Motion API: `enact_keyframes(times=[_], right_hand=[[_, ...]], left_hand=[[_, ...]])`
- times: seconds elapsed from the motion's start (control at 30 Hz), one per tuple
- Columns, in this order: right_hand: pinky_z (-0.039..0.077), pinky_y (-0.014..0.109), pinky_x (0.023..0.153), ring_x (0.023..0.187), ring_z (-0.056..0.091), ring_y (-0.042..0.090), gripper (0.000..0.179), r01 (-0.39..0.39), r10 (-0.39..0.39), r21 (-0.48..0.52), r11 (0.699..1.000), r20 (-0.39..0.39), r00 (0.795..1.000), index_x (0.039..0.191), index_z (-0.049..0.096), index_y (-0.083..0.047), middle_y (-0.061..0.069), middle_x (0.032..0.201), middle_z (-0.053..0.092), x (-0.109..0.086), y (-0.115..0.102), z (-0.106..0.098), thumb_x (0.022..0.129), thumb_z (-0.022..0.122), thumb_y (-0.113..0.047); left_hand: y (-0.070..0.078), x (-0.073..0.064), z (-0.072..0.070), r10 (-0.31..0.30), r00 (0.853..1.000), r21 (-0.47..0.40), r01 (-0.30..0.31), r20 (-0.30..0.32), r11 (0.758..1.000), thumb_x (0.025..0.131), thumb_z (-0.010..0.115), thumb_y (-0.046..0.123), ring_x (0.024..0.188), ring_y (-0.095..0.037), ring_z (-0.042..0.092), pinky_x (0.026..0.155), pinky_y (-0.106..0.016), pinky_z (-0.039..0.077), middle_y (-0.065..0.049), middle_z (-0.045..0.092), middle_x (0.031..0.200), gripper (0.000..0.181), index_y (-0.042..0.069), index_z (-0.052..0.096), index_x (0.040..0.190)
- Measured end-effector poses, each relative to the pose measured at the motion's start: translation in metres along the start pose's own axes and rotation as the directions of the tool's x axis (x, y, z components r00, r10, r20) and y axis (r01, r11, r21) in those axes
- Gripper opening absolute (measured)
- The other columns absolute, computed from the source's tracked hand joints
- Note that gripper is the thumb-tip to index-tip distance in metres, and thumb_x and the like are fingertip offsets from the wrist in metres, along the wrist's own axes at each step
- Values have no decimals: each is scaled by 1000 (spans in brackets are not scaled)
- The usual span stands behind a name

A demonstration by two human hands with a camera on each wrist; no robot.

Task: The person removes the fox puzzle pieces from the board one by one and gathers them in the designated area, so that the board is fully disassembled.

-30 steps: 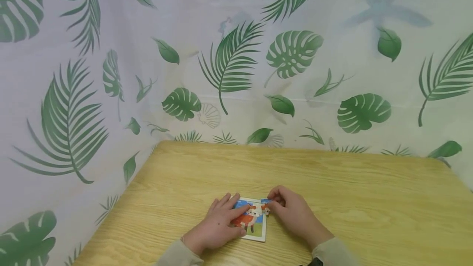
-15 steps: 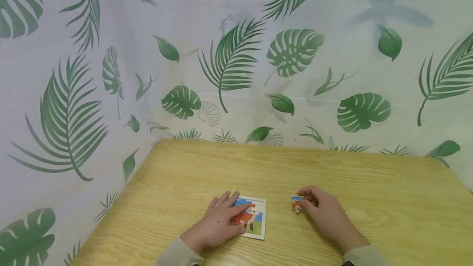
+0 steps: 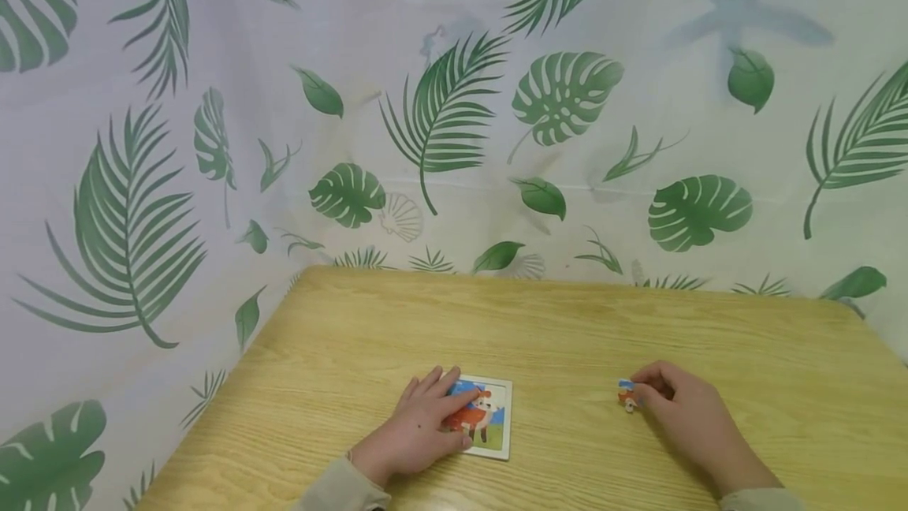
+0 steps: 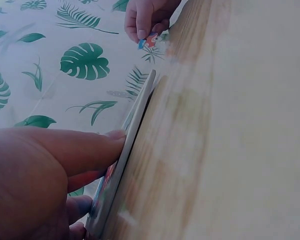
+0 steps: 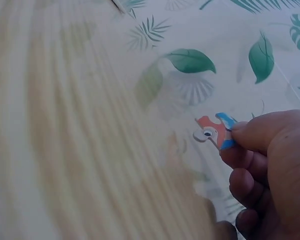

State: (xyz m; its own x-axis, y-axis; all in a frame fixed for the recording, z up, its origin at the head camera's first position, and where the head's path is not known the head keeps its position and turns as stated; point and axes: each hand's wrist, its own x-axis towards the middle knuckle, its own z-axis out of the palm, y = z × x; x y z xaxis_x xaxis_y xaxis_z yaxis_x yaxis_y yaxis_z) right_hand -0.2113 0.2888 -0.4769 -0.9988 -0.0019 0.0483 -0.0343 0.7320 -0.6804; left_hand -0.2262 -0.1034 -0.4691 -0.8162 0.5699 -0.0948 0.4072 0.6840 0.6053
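Note:
A small square jigsaw puzzle [image 3: 478, 424] with a white frame and an orange animal picture lies on the table. Its upper right corner shows a pale gap in the picture. My left hand [image 3: 418, 428] rests on its left part with fingers spread, hiding that side; in the left wrist view the thumb lies at the frame's edge [image 4: 135, 125]. Well to the right, my right hand [image 3: 691, 412] pinches a puzzle piece [image 3: 627, 396] between thumb and fingers. Blue, orange and an eye show on the puzzle piece [image 5: 215, 131] in the right wrist view.
The wood-grain table [image 3: 567, 330] runs back to a white curtain [image 3: 454, 235] printed with green leaves. The curtain also lines the left side. Between the puzzle and my right hand is a stretch of bare tabletop.
My right hand has moved right, carrying the puzzle piece from the puzzle's upper right corner out over the table. My left hand has stayed on the puzzle.

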Motion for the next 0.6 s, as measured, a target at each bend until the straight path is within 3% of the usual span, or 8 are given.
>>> enact_keyframes(times=[0.27,0.6], right_hand=[[48,34,70,85,58,16,35,10,-12,-113,994,-23,1000,114,69,-11,-3,98,69,-1,16,-16,103,57,-43],[49,39,71,81,58,16,15,51,-47,-177,983,27,999,106,70,-12,-2,95,69,1,15,-15,101,63,-23]], left_hand=[[0,0,-1,4,1000,5,-4,-7,1000,96,67,40,154,-34,7,119,-59,1,-8,19,167,63,28,46,154],[0,0,-1,7,1000,4,-7,-4,1000,96,67,40,154,-34,7,119,-59,2,-8,19,167,63,27,46,154]])
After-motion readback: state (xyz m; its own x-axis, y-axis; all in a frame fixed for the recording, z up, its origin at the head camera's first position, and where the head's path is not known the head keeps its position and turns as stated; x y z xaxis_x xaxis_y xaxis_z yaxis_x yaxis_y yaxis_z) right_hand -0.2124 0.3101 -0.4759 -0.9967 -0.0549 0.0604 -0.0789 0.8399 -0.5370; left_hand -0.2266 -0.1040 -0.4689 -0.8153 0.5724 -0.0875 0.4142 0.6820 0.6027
